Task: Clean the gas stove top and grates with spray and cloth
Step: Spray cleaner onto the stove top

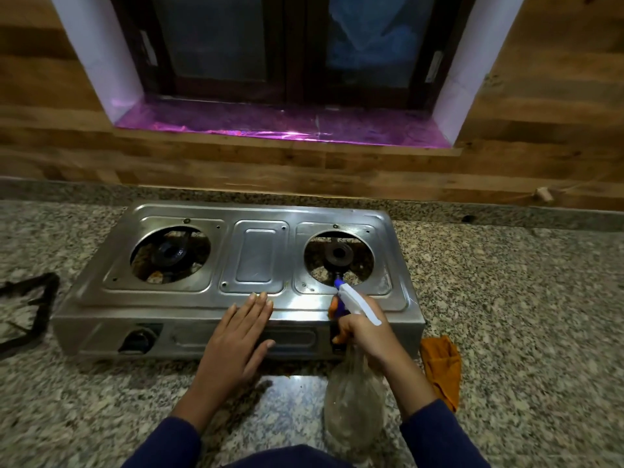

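Nearest, the right hand (364, 332) grips the neck of a clear spray bottle (351, 400), fingers curled round the white trigger head. The bottle's blue nozzle tip points at the right burner (339, 254). The left hand (236, 339) lies flat with straight fingers on the front edge of the steel gas stove (256, 258), holding nothing. An orange cloth (442, 369) lies crumpled on the speckled granite table (506, 298), just beside the stove's front right corner. A black grate (30, 309) lies on the table to the stove's left, off the left burner (172, 253). Beyond, a purple foil-lined sill (287, 126) runs under a dark window (290, 45).
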`<action>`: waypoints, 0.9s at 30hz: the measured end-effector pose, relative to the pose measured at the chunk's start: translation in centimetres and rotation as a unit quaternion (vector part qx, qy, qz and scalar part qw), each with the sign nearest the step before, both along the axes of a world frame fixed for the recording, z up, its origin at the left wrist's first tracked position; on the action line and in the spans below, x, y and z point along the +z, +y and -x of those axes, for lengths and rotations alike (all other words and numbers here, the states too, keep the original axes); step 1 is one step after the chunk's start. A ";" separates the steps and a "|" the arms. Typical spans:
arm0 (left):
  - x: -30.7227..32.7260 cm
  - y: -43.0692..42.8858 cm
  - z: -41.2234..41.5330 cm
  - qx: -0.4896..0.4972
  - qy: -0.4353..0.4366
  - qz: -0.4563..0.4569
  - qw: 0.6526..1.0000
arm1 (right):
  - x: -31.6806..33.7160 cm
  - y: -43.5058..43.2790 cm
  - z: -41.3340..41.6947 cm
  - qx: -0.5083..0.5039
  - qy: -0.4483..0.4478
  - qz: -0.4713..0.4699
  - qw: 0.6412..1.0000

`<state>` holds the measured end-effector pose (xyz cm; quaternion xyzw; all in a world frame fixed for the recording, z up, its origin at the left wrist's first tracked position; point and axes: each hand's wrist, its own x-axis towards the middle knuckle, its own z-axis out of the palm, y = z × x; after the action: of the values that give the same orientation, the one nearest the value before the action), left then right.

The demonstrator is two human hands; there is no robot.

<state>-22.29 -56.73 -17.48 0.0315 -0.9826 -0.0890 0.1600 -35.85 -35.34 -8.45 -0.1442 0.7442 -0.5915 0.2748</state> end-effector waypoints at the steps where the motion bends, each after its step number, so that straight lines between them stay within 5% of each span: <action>1: 0.0 0.0 0.0 0.002 -0.001 0.001 1.000 | 0.0 -0.1 -0.1 0.012 -0.001 -0.004 1.000; 13: -0.6 0.9 0.3 0.030 0.019 -0.024 0.999 | -0.7 0.5 -1.7 0.111 0.034 -0.051 0.992; 27: -0.4 1.3 0.1 0.047 0.004 -0.025 0.999 | -1.3 3.1 -0.9 0.026 -0.019 -0.107 0.994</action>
<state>-22.42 -55.41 -17.92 0.0809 -0.9769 -0.1062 0.1668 -34.97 -32.25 -9.72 -0.1219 0.7937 -0.5041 0.3178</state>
